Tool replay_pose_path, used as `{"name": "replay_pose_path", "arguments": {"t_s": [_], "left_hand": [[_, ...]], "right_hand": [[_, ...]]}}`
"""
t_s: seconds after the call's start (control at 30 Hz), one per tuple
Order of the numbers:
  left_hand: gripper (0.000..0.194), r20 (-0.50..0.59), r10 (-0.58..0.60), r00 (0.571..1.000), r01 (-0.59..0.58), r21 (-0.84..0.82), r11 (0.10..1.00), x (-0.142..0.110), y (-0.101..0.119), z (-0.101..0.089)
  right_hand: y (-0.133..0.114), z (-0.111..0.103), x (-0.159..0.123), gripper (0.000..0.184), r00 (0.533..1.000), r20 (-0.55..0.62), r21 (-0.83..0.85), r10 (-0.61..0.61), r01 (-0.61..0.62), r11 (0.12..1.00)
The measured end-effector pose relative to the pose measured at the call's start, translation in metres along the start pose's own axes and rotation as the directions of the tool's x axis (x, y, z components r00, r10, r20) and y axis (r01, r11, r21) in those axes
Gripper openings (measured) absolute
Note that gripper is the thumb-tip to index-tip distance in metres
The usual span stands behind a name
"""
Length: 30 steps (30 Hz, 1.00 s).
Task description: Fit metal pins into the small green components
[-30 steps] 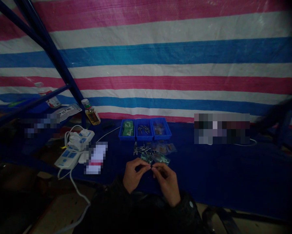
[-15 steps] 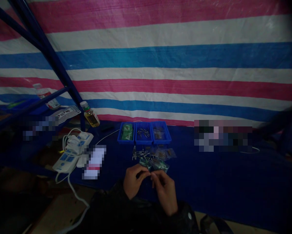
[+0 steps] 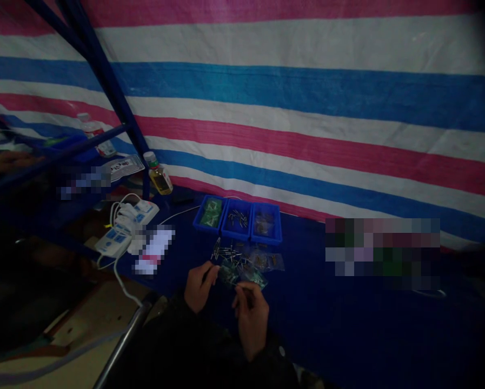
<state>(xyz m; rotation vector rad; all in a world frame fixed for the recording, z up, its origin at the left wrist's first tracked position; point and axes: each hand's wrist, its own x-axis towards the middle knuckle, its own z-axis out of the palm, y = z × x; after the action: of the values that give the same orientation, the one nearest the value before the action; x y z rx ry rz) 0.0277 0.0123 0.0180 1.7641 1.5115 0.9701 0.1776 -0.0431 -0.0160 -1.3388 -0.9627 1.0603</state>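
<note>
Although several printed surfaces lie within view, hardly any lettering on them can be read. The bottle of yellow liquid [image 3: 161,179] carries a red, white and green label whose wording is too small to make out; the farther bottle [image 3: 103,143], with a red and white label, is equally illegible. The printed sheet [image 3: 123,166] behind the metal frame shows bold dark characters, not decipherable. The phone-like slab [image 3: 155,249] beside the white power strip [image 3: 114,240] is pixelated, as is the block at right [image 3: 382,246]. The left hand [image 3: 200,286] has thumb and forefinger drawn together just beside the left green-filled bag [image 3: 228,274]; whether anything is pinched cannot be told. The right hand [image 3: 252,319] is curled, thumb and forefinger close together, near the right green-filled bag [image 3: 258,279]; its grip likewise cannot be confirmed. Both bags lie on the blue table [image 3: 327,324], near the loose metal pins [image 3: 231,256] and the clear bags of brown pieces [image 3: 262,261]. Beyond stand three blue trays [image 3: 234,236], side by side, holding green packets, metal pins and clear packets respectively.
</note>
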Motion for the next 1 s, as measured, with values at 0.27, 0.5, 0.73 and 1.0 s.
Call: {"name": "replay_pose_path", "arguments": {"t_s": [0.27,0.5,0.73,1.0], "left_hand": [[0.026,0.014,0.044,0.999,-0.042,-0.103,0.994,-0.010,-0.006,0.000],[0.030,-0.269,-0.082,0.960,0.041,-0.158,0.987,0.014,-0.017,-0.010],[0.013,-0.005,0.088,0.996,-0.085,0.199,0.976,0.043,-0.029,-0.028],[0.011,0.047,0.062,0.997,-0.076,0.392,0.917,0.045,-0.031,-0.020]], "right_hand": [[-0.012,-0.002,0.003,0.029,1.000,-0.013,0.094,0.018,-0.017,0.995],[-0.065,0.012,0.086,0.030,0.977,-0.192,0.314,-0.093,0.151,0.937],[-0.056,0.003,0.076,0.041,0.996,0.033,0.176,-0.082,0.075,0.981],[-0.021,-0.012,0.007,0.028,0.999,0.044,-0.042,-0.015,0.017,0.999]]}}
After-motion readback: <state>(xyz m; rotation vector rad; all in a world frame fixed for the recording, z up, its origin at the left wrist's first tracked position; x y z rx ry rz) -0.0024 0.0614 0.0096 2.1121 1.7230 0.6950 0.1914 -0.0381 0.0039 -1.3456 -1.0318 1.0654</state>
